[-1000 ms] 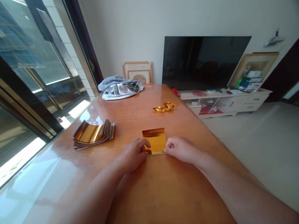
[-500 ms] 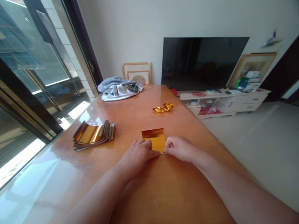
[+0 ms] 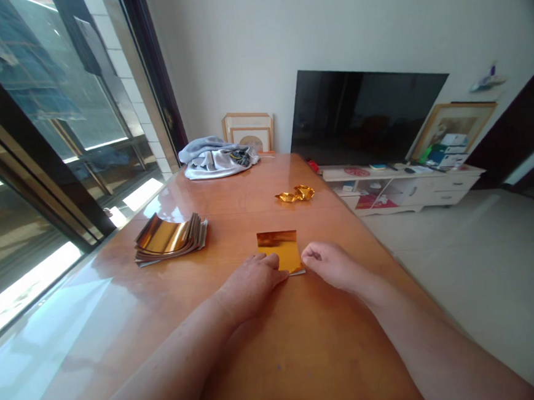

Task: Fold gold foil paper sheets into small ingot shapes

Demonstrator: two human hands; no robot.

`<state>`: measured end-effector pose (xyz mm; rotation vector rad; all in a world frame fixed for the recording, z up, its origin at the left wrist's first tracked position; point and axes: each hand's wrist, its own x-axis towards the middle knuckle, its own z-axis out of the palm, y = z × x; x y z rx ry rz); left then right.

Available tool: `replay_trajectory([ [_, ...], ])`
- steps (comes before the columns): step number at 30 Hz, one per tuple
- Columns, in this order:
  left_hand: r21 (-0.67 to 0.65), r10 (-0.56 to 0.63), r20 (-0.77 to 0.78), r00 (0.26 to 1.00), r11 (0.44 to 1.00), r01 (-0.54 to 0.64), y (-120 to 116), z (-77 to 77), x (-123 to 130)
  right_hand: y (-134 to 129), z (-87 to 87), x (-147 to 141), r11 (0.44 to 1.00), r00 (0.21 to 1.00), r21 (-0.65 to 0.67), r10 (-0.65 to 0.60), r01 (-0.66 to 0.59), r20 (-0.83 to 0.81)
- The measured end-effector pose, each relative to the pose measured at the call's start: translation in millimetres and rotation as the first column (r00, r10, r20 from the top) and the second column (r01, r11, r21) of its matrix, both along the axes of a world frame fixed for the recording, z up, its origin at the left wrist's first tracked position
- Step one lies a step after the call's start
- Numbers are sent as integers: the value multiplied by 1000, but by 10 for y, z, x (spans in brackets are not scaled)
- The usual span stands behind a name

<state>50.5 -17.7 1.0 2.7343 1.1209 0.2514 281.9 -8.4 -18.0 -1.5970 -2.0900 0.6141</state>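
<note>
Pressing down on the near part of a gold sheet (image 3: 290, 256), the left hand (image 3: 253, 280) had its fingers on top and its thumb along the near edge; whether it also pinched the paper could not be told. The right hand (image 3: 330, 265), its fingers curled together, rested just beside the sheet's right side, and a grip on the paper could not be made out. A narrow pale strip (image 3: 297, 273) showed at the near edge, so a first fold appeared begun, while the broad face lay spread on the table (image 3: 325, 355), most of its shaping seemingly undone. Farther off, toward the table's right side, sat two crumpled-looking gold pieces (image 3: 301, 193), which looked like finished work. To the left lay a thick stack (image 3: 171, 237) of curved, unfolded sheets, so much seemed left. Beyond everything, a grey cloth (image 3: 217, 159) lay bunched at the far end.
</note>
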Motion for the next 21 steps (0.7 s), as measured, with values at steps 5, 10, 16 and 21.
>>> replay_trajectory([
  [5, 80, -27, -34, 999, 996, 29, 17, -52, -25, -258, 208, -129, 947, 955, 232, 165, -224, 248],
  [10, 139, -47, -127, 991, 988, 65, -20, -21, -43, -523, 276, -317, 937, 866, 142, 228, -320, 446],
  [16, 164, -17, -198, 980, 985, 50, -78, 45, -33, -584, 242, -359, 947, 793, 137, 157, -289, 588],
  [21, 161, -5, -209, 978, 986, 39, -112, 62, -46, -609, 291, -297, 952, 763, 103, 165, -290, 625],
])
